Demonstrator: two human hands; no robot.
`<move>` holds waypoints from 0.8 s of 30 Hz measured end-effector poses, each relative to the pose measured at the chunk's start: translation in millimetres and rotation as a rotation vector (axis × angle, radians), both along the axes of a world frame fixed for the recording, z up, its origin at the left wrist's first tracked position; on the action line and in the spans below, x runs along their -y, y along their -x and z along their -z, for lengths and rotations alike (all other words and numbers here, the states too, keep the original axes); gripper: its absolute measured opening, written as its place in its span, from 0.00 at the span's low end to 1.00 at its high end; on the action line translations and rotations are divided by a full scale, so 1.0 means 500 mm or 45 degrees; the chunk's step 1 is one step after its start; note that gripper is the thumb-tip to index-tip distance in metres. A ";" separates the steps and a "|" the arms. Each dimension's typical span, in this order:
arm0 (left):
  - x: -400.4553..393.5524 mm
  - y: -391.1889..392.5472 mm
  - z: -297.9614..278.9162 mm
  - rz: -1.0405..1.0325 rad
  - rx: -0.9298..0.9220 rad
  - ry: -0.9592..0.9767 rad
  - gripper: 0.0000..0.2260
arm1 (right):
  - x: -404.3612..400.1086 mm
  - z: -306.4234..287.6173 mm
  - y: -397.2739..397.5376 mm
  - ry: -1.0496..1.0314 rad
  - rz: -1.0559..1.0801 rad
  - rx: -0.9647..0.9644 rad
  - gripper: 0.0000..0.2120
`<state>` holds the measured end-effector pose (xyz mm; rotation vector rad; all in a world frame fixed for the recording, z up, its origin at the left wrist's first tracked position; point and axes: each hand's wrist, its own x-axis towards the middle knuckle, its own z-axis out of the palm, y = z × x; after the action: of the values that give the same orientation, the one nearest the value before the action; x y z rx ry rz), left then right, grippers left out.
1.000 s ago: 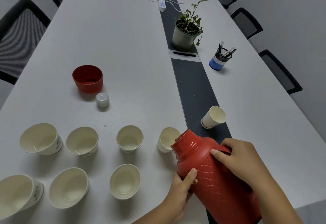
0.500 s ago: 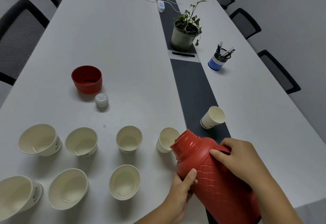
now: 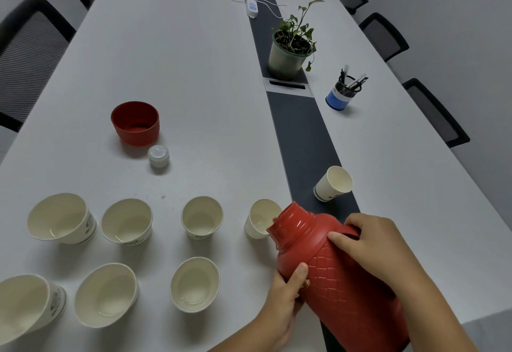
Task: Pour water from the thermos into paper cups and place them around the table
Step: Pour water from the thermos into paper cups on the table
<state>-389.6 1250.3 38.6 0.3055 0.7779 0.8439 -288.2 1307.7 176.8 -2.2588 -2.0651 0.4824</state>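
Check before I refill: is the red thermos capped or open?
Open. The thermos shows a bare mouth, while its red cap and white stopper sit on the table.

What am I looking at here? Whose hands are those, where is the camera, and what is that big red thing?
There is no machine here. A person wears a camera on their head, so you look down at their own two hands. The left hand and the right hand both grip a red thermos, tipped so its open mouth points at a paper cup. They are above a long white table. Six more paper cups stand nearby, and another cup sits on the table's dark middle strip. The red cap and a small white stopper lie farther off, with a potted plant and a pen holder beyond.
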 end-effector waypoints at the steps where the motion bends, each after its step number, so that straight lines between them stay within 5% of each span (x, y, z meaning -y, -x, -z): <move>1: -0.001 0.001 -0.001 0.001 -0.004 -0.003 0.26 | 0.000 0.000 0.000 -0.003 -0.002 -0.005 0.08; 11: -0.012 0.016 -0.008 0.028 -0.160 -0.163 0.36 | 0.031 0.010 -0.023 -0.136 0.125 -0.249 0.09; 17: -0.041 0.033 -0.030 0.039 -0.370 -0.413 0.43 | 0.073 0.021 -0.054 -0.282 0.287 -0.625 0.12; 24: -0.103 0.043 -0.115 0.082 -0.550 -0.763 0.39 | 0.082 0.018 -0.091 -0.483 0.351 -0.876 0.24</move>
<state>-411.0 1301.6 95.9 1.0665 0.8932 0.9515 -242.7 1266.9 167.8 -1.7726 -1.3512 0.6590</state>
